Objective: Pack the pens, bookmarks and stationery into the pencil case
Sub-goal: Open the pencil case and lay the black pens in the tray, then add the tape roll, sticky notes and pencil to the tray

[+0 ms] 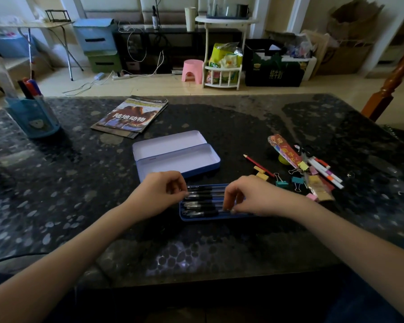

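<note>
Both hands, left hand (160, 191) and right hand (245, 197), pinch pens (202, 201) lying in the tray (184, 216); bookmarks (283, 148) and clips (280, 181) likely come next

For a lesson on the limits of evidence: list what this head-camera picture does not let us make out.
- Right end of the pen tray: covered by the right hand.
- Left hand fingertips: curled under, so its grip is unclear.
- Number of pens: dark, partly covered.
- Small pieces beside the binder clips: too small, overlapping.
</note>
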### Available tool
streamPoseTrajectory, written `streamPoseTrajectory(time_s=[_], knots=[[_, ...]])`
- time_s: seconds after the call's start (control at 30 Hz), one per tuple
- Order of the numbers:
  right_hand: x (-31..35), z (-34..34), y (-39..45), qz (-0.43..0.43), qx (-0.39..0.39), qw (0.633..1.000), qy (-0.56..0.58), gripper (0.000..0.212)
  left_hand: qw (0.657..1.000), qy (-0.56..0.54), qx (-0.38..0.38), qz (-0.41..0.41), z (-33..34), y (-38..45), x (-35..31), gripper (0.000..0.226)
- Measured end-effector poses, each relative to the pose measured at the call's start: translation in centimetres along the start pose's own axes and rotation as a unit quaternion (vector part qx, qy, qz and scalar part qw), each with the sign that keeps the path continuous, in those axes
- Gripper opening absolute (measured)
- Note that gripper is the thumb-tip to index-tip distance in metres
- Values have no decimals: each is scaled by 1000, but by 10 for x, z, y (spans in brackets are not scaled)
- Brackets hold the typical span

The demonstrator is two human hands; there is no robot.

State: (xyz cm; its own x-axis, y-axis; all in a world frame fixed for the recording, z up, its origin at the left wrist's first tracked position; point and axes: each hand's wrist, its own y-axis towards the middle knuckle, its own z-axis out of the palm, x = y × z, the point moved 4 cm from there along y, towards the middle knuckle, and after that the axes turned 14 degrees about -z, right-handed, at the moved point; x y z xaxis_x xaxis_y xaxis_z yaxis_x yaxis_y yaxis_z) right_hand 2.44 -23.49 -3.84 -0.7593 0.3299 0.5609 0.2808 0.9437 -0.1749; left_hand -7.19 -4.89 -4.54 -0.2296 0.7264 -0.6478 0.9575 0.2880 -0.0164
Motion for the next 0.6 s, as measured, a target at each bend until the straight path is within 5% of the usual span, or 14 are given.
streamPoseTrajectory(time_s=[0.27, 0.6], knots=[[-1, 9, 4, -5, -5, 1000, -2, 16, 990, 54, 126, 13, 21, -2, -1, 17], [-8, 10, 5, 6, 20, 1000, 11, 17, 991, 31, 130, 18, 24, -3, 1, 13]])
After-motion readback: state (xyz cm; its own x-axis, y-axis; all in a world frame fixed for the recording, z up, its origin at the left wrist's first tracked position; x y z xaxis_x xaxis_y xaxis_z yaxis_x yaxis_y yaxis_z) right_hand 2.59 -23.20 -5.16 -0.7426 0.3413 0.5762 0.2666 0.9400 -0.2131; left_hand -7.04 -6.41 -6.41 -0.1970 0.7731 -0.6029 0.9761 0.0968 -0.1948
